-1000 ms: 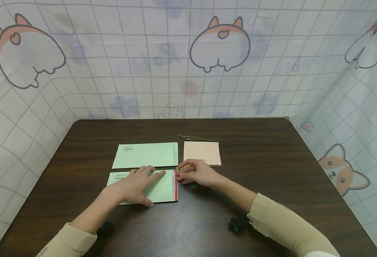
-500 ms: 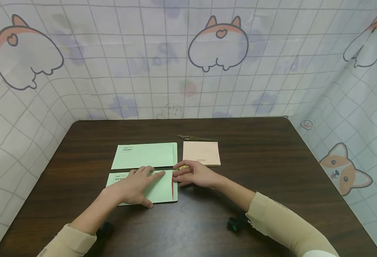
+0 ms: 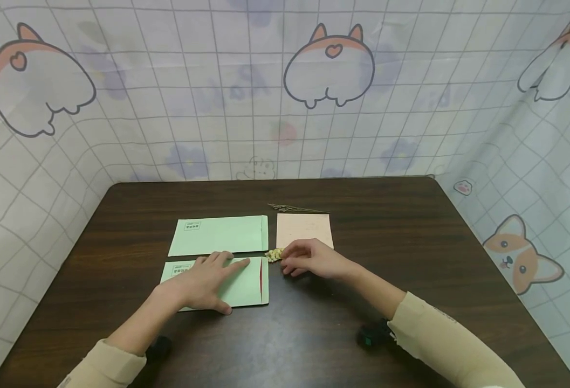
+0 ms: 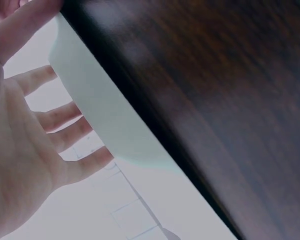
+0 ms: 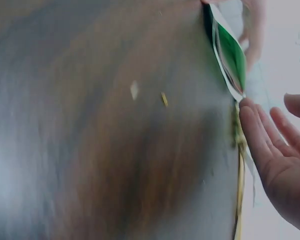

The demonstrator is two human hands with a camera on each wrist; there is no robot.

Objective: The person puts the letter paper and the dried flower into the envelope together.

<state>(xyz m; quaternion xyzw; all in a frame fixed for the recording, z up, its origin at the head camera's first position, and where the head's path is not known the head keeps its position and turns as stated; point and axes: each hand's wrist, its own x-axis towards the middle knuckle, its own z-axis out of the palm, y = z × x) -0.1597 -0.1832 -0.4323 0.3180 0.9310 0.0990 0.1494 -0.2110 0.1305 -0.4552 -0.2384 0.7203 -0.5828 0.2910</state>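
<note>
My left hand [image 3: 201, 282] rests with spread fingers on a pale green envelope [image 3: 246, 283], nearest me of two. A thin red line shows at the mouth on its right end. In the right wrist view that mouth [image 5: 232, 57] gapes a little, green inside. My right hand [image 3: 317, 260] hovers just right of the envelope with relaxed fingers and holds nothing. By its fingertips lies a small yellow dried flower cluster [image 3: 274, 255], seen edge-on with a stem in the right wrist view. The hand partly covers the near edge of a beige paper stack [image 3: 301, 227].
A second green envelope [image 3: 221, 235] lies just behind the first, its printed box at top left. Behind the beige paper lies a dried grass sprig [image 3: 296, 208]. Small yellowish bits [image 5: 164, 98] are scattered on the dark wooden table [image 3: 386, 215]. Patterned curtains surround the table.
My right hand has lifted off the envelope's right end and drawn back to the right, uncovering the yellow cluster. The red strip at the mouth has narrowed to a line. The left hand stays put.
</note>
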